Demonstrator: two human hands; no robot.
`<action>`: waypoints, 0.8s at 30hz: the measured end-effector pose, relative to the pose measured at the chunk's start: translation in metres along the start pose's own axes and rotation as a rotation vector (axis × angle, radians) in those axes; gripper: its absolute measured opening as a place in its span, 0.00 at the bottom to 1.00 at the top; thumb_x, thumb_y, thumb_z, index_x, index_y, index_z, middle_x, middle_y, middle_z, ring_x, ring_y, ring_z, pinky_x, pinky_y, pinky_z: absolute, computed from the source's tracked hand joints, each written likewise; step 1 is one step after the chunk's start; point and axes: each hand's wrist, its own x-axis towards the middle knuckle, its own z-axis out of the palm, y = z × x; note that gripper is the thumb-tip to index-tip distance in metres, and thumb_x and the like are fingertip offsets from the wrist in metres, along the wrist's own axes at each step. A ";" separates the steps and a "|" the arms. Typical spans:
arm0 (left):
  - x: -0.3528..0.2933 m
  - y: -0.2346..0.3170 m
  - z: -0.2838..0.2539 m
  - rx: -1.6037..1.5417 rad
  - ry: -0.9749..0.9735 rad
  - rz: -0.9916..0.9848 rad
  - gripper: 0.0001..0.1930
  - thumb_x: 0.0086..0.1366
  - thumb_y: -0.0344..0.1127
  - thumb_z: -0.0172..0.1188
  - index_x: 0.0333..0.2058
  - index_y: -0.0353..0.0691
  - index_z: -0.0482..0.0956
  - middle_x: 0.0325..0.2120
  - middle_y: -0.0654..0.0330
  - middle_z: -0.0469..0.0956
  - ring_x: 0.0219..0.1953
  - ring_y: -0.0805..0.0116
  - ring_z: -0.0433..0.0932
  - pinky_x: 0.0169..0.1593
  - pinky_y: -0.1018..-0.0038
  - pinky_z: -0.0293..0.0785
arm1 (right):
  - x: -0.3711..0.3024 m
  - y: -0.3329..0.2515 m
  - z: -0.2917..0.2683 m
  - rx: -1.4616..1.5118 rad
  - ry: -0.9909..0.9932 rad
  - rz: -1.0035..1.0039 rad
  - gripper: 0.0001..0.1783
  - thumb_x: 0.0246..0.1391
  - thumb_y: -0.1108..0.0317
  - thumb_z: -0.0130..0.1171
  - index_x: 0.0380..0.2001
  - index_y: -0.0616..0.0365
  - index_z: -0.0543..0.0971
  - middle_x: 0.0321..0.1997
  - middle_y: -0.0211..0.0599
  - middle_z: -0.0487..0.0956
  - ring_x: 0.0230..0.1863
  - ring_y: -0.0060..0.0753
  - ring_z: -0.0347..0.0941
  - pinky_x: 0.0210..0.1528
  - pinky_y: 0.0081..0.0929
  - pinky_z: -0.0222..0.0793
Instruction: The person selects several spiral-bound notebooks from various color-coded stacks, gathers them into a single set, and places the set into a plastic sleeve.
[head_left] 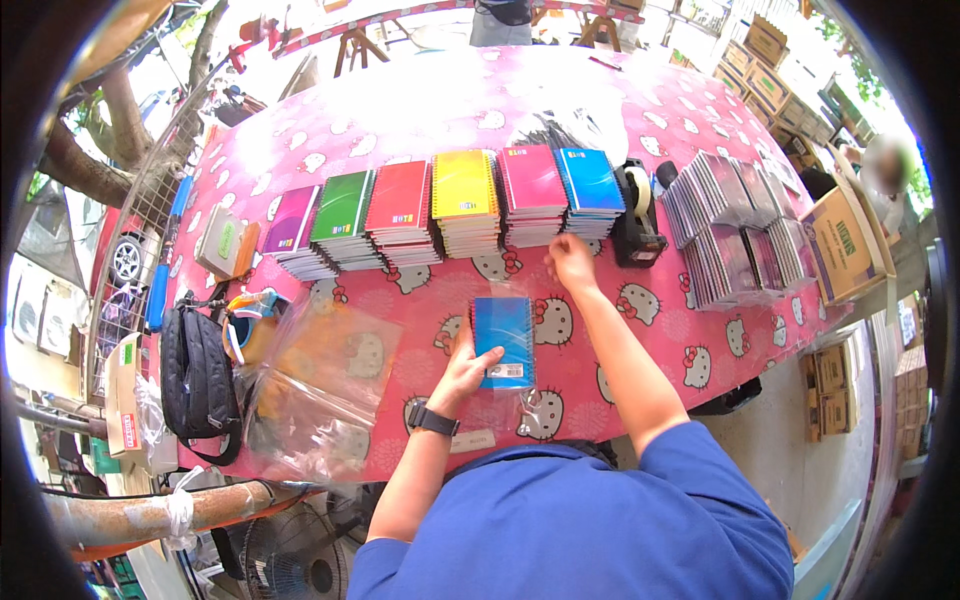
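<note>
My left hand (466, 372) rests its fingers on the left edge of a blue spiral notebook (504, 338) lying flat on the pink patterned tablecloth (640, 310); a dark watch is on that wrist. Further out, my right hand (570, 262) reaches with its fingers curled, just below the blue stack (590, 190) in a row of notebook stacks; I cannot tell whether it grips anything. The row runs purple (292, 225), green (342, 212), red (400, 205), yellow (465, 195), pink (532, 188), blue.
A black tape dispenser (636, 215) stands right of the row. Wrapped packs of notebooks (730, 225) and an open cardboard box (845, 240) lie at the right. Clear plastic bags (320, 385), a black bag (197, 380) and a small box (222, 245) sit at the left. A fan (290, 560) is below.
</note>
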 end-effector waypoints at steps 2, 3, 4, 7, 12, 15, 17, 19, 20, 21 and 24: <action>0.003 -0.002 -0.010 0.117 0.031 0.028 0.40 0.52 0.33 0.64 0.60 0.38 0.51 0.50 0.54 0.66 0.50 0.66 0.68 0.55 0.70 0.64 | -0.046 -0.007 -0.010 0.029 -0.126 0.188 0.13 0.53 0.64 0.54 0.39 0.60 0.73 0.29 0.38 0.78 0.23 0.26 0.73 0.22 0.25 0.68; 0.004 -0.003 -0.014 0.234 0.053 0.043 0.41 0.50 0.34 0.66 0.60 0.37 0.52 0.51 0.53 0.66 0.51 0.64 0.68 0.56 0.69 0.63 | -0.077 -0.019 -0.013 -0.073 -0.220 0.251 0.22 0.52 0.59 0.57 0.46 0.63 0.71 0.40 0.44 0.77 0.34 0.31 0.75 0.33 0.28 0.71; 0.006 0.006 -0.019 0.251 0.111 -0.001 0.44 0.46 0.35 0.69 0.59 0.36 0.53 0.52 0.51 0.66 0.53 0.62 0.66 0.57 0.68 0.62 | -0.112 -0.035 -0.010 -0.117 -0.290 0.241 0.30 0.50 0.54 0.59 0.51 0.66 0.70 0.46 0.46 0.76 0.46 0.34 0.72 0.49 0.31 0.66; 0.025 0.043 -0.017 0.134 0.000 -0.176 0.37 0.56 0.49 0.61 0.58 0.35 0.58 0.52 0.50 0.66 0.54 0.62 0.65 0.56 0.66 0.62 | -0.149 -0.006 -0.007 0.062 -0.423 0.072 0.31 0.51 0.61 0.60 0.56 0.65 0.66 0.53 0.48 0.72 0.56 0.36 0.67 0.59 0.31 0.59; 0.028 0.053 -0.027 0.355 -0.044 -0.333 0.34 0.60 0.57 0.53 0.54 0.34 0.63 0.45 0.46 0.72 0.50 0.55 0.70 0.53 0.67 0.64 | -0.152 -0.004 0.001 -0.031 -0.324 0.054 0.32 0.48 0.60 0.62 0.55 0.64 0.67 0.50 0.46 0.75 0.53 0.31 0.69 0.56 0.28 0.61; 0.019 0.041 -0.029 0.404 0.009 -0.290 0.36 0.60 0.58 0.52 0.55 0.33 0.62 0.49 0.42 0.69 0.52 0.53 0.68 0.54 0.66 0.62 | -0.154 -0.005 0.006 -0.020 -0.319 0.059 0.33 0.47 0.60 0.63 0.54 0.64 0.67 0.47 0.44 0.76 0.49 0.31 0.72 0.53 0.27 0.65; 0.006 0.036 -0.004 0.554 0.327 -0.042 0.38 0.61 0.57 0.51 0.57 0.27 0.58 0.53 0.40 0.65 0.56 0.50 0.64 0.59 0.65 0.57 | -0.152 0.005 0.006 0.002 -0.291 0.018 0.32 0.47 0.60 0.63 0.54 0.64 0.68 0.46 0.44 0.77 0.47 0.31 0.73 0.51 0.27 0.66; -0.008 0.012 0.005 0.352 0.440 0.102 0.38 0.62 0.55 0.49 0.57 0.23 0.56 0.53 0.38 0.63 0.58 0.49 0.61 0.61 0.64 0.55 | -0.154 0.004 0.009 0.017 -0.286 -0.023 0.32 0.47 0.60 0.63 0.53 0.64 0.68 0.45 0.43 0.78 0.45 0.30 0.74 0.49 0.27 0.67; -0.017 0.003 0.016 0.252 0.409 -0.001 0.37 0.63 0.54 0.48 0.57 0.23 0.55 0.53 0.36 0.62 0.58 0.47 0.60 0.60 0.61 0.55 | -0.157 -0.002 0.011 0.030 -0.293 -0.014 0.31 0.47 0.60 0.64 0.52 0.64 0.69 0.44 0.43 0.78 0.44 0.30 0.74 0.48 0.27 0.68; -0.023 0.000 0.021 0.322 0.324 0.046 0.38 0.63 0.53 0.48 0.57 0.23 0.53 0.54 0.34 0.61 0.58 0.44 0.59 0.59 0.59 0.56 | -0.161 -0.007 0.014 0.041 -0.301 -0.003 0.30 0.46 0.60 0.64 0.50 0.64 0.70 0.43 0.43 0.78 0.43 0.30 0.74 0.47 0.27 0.68; -0.024 0.000 0.042 0.566 0.484 0.015 0.37 0.63 0.52 0.49 0.58 0.25 0.52 0.53 0.36 0.61 0.56 0.41 0.59 0.59 0.57 0.53 | -0.170 -0.016 0.023 -0.022 -0.197 -0.005 0.29 0.46 0.60 0.65 0.49 0.65 0.70 0.43 0.43 0.78 0.42 0.30 0.74 0.46 0.27 0.69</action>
